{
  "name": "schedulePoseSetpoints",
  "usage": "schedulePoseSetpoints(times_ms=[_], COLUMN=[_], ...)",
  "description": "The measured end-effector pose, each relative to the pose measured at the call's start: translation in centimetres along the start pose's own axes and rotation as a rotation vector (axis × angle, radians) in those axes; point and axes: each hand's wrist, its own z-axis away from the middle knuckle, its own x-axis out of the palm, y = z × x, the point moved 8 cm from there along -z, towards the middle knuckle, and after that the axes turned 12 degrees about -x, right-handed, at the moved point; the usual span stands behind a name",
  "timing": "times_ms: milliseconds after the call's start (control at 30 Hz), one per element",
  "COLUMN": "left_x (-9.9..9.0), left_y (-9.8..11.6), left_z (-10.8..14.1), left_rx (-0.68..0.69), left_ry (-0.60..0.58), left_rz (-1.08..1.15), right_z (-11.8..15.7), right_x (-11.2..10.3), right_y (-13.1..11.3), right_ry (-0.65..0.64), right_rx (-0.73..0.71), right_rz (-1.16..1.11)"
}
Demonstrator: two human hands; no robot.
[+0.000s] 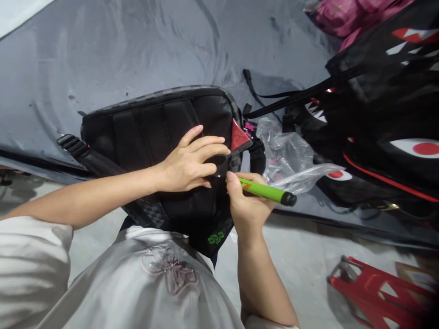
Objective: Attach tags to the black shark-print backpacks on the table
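Observation:
A black backpack (133,132) with checkered grey trim lies across the table edge and toward my lap, its padded side facing up. My left hand (192,164) rests flat on it with the fingers spread. In my right hand (248,208) is a thick green marker pen (264,191), its black end pointing right. The pen's other end is hidden by my fingers, close to the bag's right edge. A small white mark (217,176) shows on the black surface between my hands. Just above sits a red triangular piece (239,136) at the bag's edge.
Grey sheeting (137,50) covers the table. Right of the backpack lie a crumpled clear plastic bag (288,155) and black bags (377,114) with shark-face prints and loose straps. Pink fabric (343,18) is at the back right. A red stool (380,288) stands on the floor.

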Motion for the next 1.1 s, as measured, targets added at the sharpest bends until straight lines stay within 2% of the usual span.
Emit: schedulePoseSetpoints(times_ms=[100,200,333,633,767,967,1100], left_x=[0.3,0.31,0.35,-0.05,0.37,0.14,-0.32], left_y=[-0.16,-0.17,-0.19,-0.08,-0.25,-0.1,0.08], left_z=[-0.01,-0.02,-0.03,0.08,0.06,0.08,0.12], left_rx=[-0.025,-0.03,-0.037,-0.02,-0.053,-0.035,-0.005], left_ry=[-0.049,-0.061,-0.07,0.005,-0.075,-0.029,0.046], left_rz=[-0.003,-0.01,-0.014,-0.01,-0.02,-0.02,-0.029], right_z=[0.06,0.16,0.21,-0.36,-0.35,-0.35,-0.26], right_x=[0.21,0.19,0.45,0.38,0.27,0.3,0.38], right_y=[0.14,0.18,0.14,-0.03,-0.07,0.01,0.04], right_ry=[0.019,0.064,0.058,0.065,0.069,0.064,0.062], right_rx=[0.013,0.007,0.0,-0.021,-0.031,-0.025,-0.007], right_rz=[-0.014,-0.04,-0.05,-0.036,-0.038,-0.03,-0.037])
